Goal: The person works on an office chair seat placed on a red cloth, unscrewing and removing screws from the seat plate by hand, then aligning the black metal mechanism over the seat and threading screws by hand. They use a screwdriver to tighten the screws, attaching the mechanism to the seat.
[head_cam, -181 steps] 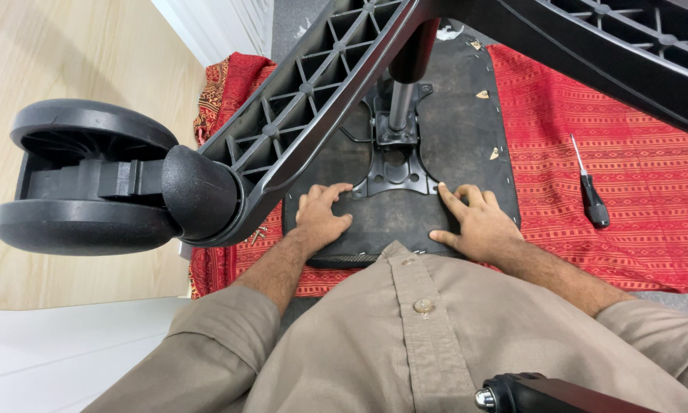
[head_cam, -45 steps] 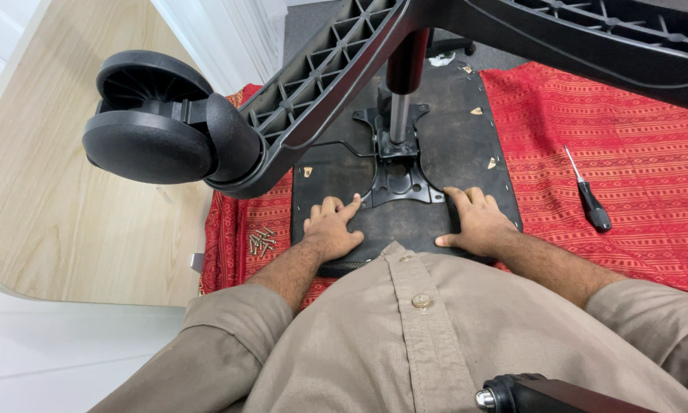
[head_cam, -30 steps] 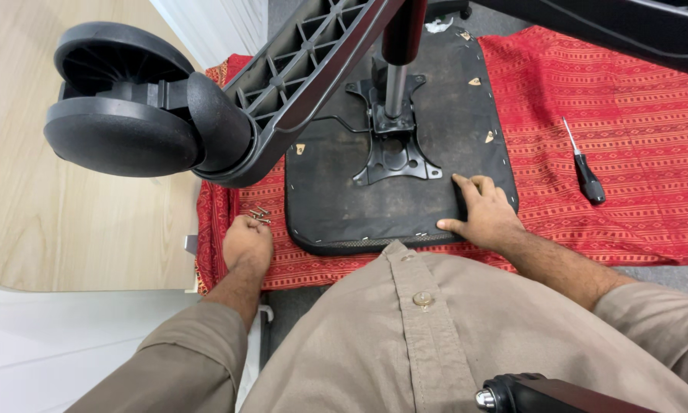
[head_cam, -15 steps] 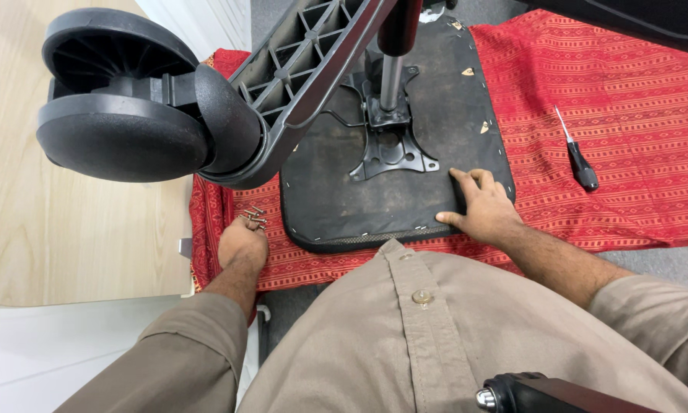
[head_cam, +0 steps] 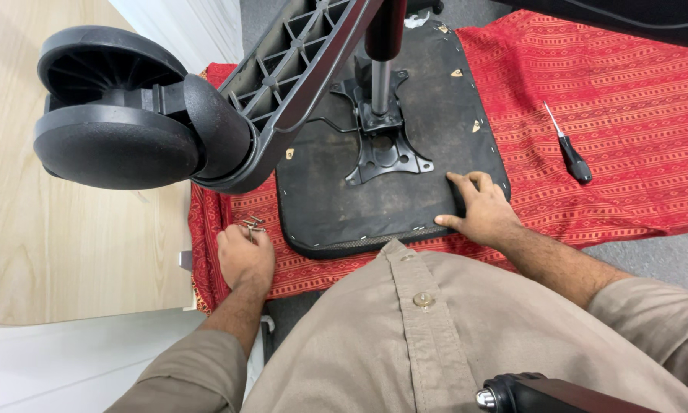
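Lowest in the frame I see the front of my tan shirt [head_cam: 435, 336], its buttons running up the middle. Just above it, at lower left, my left hand [head_cam: 246, 256] lies on the red patterned cloth [head_cam: 627, 153], fingers curled over a small cluster of screws [head_cam: 253, 224] — whether they pinch one yet I cannot tell. At centre right, my right hand [head_cam: 481, 210] rests open and flat on the near right corner of the black seat underside [head_cam: 336, 199], fingers spread and touching its edge, gripping nothing.

Further up, in the middle of the frame, a black metal mounting plate [head_cam: 380, 149] sits on the seat underside, and a chrome gas-lift column [head_cam: 380, 88] rises from it toward the top edge. To the right, well apart from my hand, a black-handled screwdriver [head_cam: 570, 154] lies on the cloth.

Upper left — nearest the lens yet highest in the frame — a ribbed black base leg [head_cam: 298, 69] ends in a twin-wheel caster [head_cam: 118, 115] over the pale wood floor [head_cam: 53, 252].
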